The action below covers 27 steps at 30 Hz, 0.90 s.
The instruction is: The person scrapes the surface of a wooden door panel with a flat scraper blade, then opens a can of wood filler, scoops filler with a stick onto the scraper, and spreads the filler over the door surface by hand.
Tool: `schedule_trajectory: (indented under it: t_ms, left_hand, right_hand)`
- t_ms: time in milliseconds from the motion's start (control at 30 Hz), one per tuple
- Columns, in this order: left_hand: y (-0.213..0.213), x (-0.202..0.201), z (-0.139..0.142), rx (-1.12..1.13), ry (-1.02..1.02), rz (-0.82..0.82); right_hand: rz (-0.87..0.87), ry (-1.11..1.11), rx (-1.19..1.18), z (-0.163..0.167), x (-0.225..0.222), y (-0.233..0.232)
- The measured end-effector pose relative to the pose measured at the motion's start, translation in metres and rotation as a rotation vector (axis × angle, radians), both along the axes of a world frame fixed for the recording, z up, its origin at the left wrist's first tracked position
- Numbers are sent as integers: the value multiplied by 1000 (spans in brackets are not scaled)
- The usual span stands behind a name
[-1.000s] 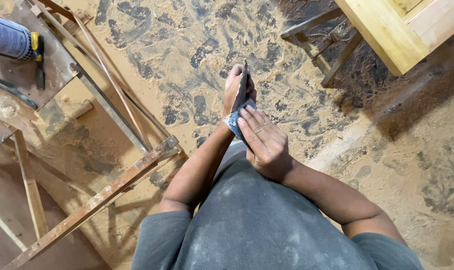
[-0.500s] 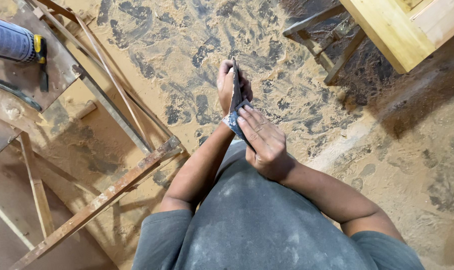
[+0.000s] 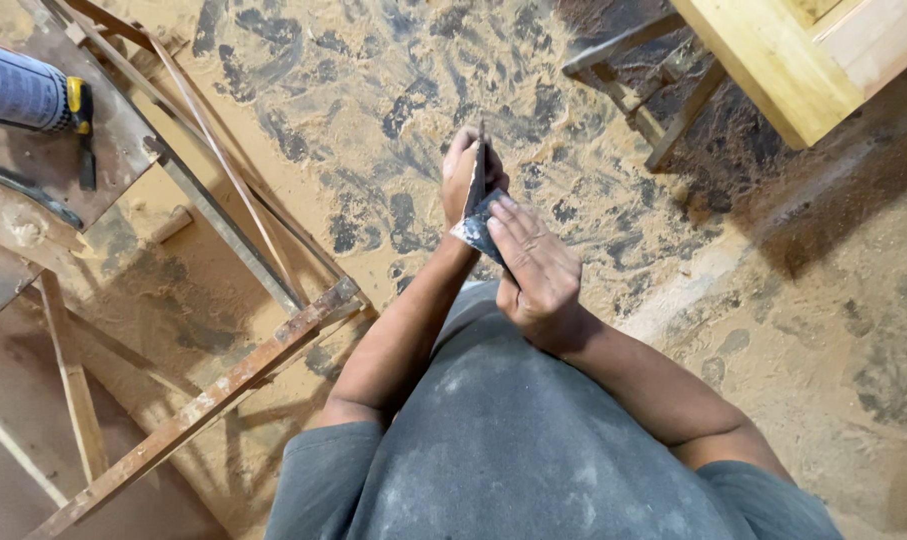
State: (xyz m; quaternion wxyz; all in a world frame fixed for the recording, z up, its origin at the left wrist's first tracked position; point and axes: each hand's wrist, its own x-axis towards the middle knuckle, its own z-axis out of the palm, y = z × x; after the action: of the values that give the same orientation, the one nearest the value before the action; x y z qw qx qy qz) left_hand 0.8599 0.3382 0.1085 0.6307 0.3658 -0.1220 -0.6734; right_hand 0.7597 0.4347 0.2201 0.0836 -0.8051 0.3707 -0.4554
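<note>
Both hands are sitting a touch lower and nearer the grey shirt than a moment ago, with the thin blade turned edge-on.

Over on the left, a blue cylindrical can (image 3: 18, 92) is lying on the dusty brown bench (image 3: 113, 150), and rusty metal bars (image 3: 203, 400) are slanting across the sawdust-covered floor (image 3: 353, 120). At centre, the left hand (image 3: 463, 180) is cupping a flat, narrow blade (image 3: 480, 175) upright, fingers closed behind it. The right hand (image 3: 533, 270) is pinching a folded grey scrap of sandpaper (image 3: 478, 225) against the blade's lower part. Pale, smooth yellow timber (image 3: 773, 70) is showing at upper right.
</note>
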Motion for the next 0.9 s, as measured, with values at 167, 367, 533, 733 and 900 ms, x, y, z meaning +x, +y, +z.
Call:
schedule_trajectory:
  t_ms: [167,367,533,733,900]
  left_hand:
    - [7,-6,-14,82,533,-207]
    - [13,1,-45,-60,738,-358]
    - [6,-5,-62,-164,325,-216]
    - [21,-11,-50,-185,2,-108]
    - [18,6,-36,-97,157,-172]
  right_hand:
    - [55,98,-3,5,-1,-5]
    - [135,112,-50,5,-6,6]
    - [80,119,-69,-16,-3,5]
    - [-34,1,-38,-12,0,-10]
    - [115,112,-26,6,-2,-1]
